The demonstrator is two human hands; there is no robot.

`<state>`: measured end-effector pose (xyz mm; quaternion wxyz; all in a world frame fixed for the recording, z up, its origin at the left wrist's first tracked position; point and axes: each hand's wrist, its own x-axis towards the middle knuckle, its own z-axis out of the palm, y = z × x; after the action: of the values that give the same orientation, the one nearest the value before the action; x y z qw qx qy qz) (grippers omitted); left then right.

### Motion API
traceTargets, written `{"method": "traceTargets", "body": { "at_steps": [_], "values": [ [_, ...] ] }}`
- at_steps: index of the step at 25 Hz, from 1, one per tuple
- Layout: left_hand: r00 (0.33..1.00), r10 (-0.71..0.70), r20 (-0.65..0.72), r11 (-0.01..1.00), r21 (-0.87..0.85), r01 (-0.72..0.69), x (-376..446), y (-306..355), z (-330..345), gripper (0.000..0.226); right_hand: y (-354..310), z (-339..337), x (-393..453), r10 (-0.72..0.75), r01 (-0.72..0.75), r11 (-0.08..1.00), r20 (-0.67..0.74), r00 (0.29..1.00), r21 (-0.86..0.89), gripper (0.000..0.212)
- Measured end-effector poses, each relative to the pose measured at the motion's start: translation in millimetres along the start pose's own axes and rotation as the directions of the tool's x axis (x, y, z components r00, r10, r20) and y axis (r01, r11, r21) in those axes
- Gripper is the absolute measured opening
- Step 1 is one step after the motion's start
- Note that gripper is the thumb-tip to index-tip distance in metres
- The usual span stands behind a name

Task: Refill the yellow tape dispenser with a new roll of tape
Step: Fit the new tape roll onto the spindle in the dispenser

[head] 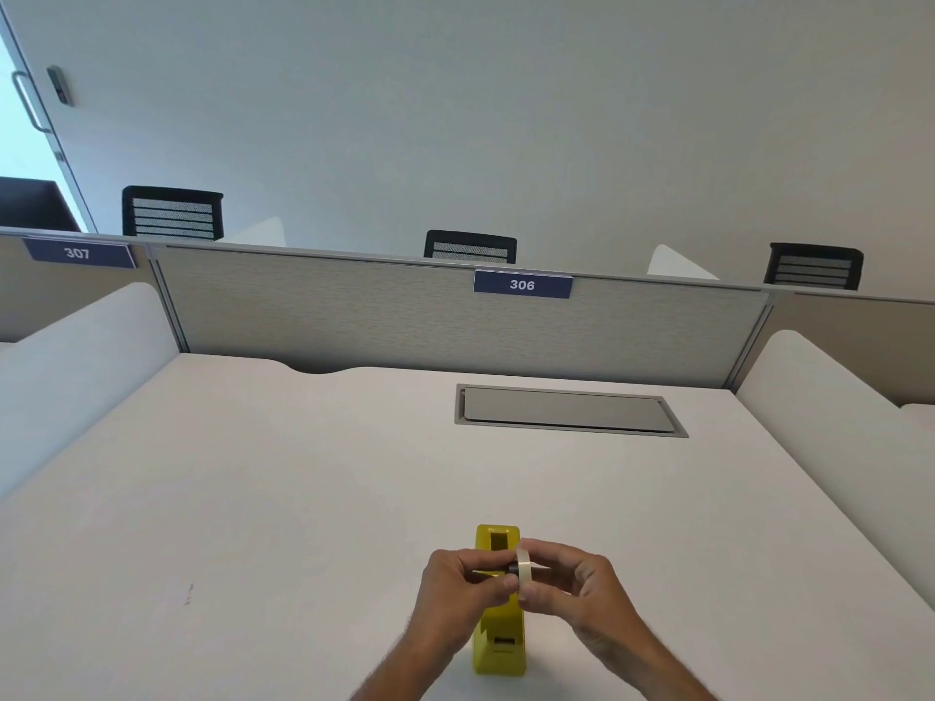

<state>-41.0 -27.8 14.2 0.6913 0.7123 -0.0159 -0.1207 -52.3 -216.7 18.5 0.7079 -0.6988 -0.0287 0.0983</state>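
While above dispenser (498, 634) — pinched tape roll (522, 572)

A white desk (253, 498) fills the lower view. Toward 1 o'clock a grey cable hatch (569, 411) sits flush in its surface. A grey fabric partition (354, 306) closes the far edge, bearing a blue label "306" (522, 284) at 12 o'clock and another, "307" (78, 253), at 10 o'clock. Three black mesh chair backs (470, 246) rise behind it. At 10 o'clock stands a glass door with a metal handle (28, 101).
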Motion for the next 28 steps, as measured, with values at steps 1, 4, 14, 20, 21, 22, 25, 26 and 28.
{"method": "traceTargets", "body": {
  "at_steps": [1,4,14,20,21,22,25,26,28],
  "values": [
    [1.000,0.002,-0.005,1.000,0.016,-0.002,0,0,0,0.030,1,0,1,0.003,-0.003,1.000,-0.001,1.000,0.001,0.044],
    [1.000,0.005,-0.004,0.998,0.061,-0.004,1,-1,1,0.033,4,0,3,0.013,-0.013,1.000,-0.002,1.000,-0.004,0.044],
    [0.997,0.073,-0.026,0.957,0.283,-0.062,16,-6,-6,0.037,1,5,19,-0.019,0.003,0.947,-0.048,0.999,-0.322,0.047],
    [0.991,0.131,-0.006,0.901,0.418,-0.116,29,-13,-12,0.038,2,6,32,-0.079,0.046,0.852,-0.041,0.996,-0.521,0.043],
    [0.991,0.135,0.002,0.890,0.439,-0.122,30,-15,-14,0.037,4,7,35,-0.079,0.044,0.837,-0.040,0.996,-0.546,0.042],
    [0.990,0.140,0.011,0.873,0.470,-0.129,31,-17,-14,0.035,6,7,37,-0.078,0.042,0.819,-0.040,0.996,-0.572,0.042],
    [0.988,0.154,0.028,0.796,0.588,-0.141,33,-22,-16,0.030,13,7,41,-0.076,0.033,0.779,-0.041,0.996,-0.627,0.043],
    [0.987,0.160,0.032,0.780,0.608,-0.146,34,-23,-16,0.029,14,7,43,-0.075,0.030,0.768,-0.043,0.996,-0.639,0.044],
    [0.983,0.176,0.049,0.771,0.614,-0.168,36,-25,-16,0.026,16,6,45,-0.077,0.032,0.751,-0.039,0.996,-0.660,0.043]
  ]
}}
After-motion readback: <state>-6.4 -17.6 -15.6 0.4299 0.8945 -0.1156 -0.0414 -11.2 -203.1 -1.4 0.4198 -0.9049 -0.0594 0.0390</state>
